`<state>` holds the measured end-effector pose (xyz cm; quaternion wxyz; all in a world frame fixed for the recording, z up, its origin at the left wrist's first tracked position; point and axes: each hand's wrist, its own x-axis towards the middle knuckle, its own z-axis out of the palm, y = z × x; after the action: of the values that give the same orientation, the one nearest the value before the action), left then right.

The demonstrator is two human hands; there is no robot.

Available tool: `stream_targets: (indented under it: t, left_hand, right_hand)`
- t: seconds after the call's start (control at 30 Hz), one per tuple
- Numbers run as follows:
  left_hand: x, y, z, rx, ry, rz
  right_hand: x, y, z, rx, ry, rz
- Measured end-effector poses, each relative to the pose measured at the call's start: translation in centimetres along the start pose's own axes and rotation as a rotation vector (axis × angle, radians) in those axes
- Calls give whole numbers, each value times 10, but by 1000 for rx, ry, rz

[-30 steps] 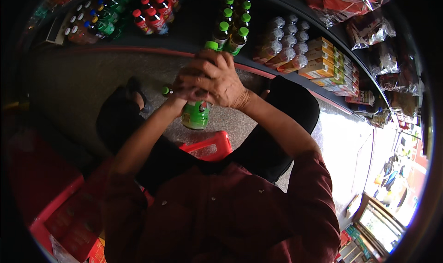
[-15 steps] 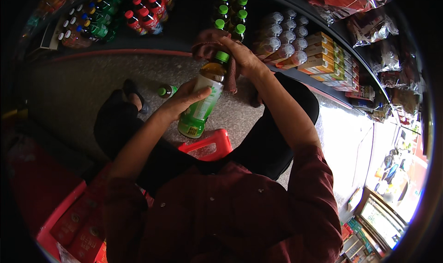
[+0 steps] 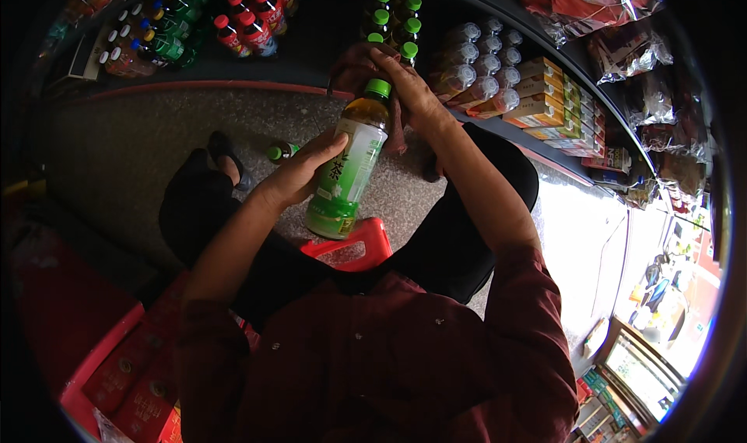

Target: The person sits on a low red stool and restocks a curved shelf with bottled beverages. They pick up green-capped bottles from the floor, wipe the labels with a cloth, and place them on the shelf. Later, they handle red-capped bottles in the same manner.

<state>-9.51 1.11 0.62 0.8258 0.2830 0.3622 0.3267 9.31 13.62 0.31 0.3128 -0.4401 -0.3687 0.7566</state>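
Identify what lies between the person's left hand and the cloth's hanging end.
The head view shows a green-capped bottle there, held in the left hand, with the cloth beyond it.

The bottle (image 3: 354,163) is wearing its green cap and showing amber liquid at the clear shoulder, its label fading from pale above to green below, with dark lettering. It is slanting above the floor (image 3: 405,202), cap pointing away and slightly right, base pointing back. The left hand (image 3: 299,171) is gripping its left side, thumb lying on the label. The cloth (image 3: 356,68), brownish red and crumpled, is bunching at the right hand (image 3: 412,93), behind the cap, one end hanging right of the neck.
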Motion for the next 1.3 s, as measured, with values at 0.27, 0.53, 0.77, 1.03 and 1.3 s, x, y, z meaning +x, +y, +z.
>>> stream_targets:
  t: [0.27,0.53,0.77,1.03,1.3]
  left_hand:
    - [3,1,-10,-227,40,-67]
    - [11,0,-12,-320,20,19]
    - [23,1,-23,-427,311,94]
    - [20,1,-20,-191,362,26]
    - [20,-4,-21,198,210,146]
  right_hand:
    - [-13,6,11,-824,174,-528]
    - [-31,-7,22,-1107,216,-789]
    - [-57,25,43,-1319,-172,-1154]
    - [-77,52,52,-1491,-358,-1380]
    - [-44,8,31,-1332,45,-1318]
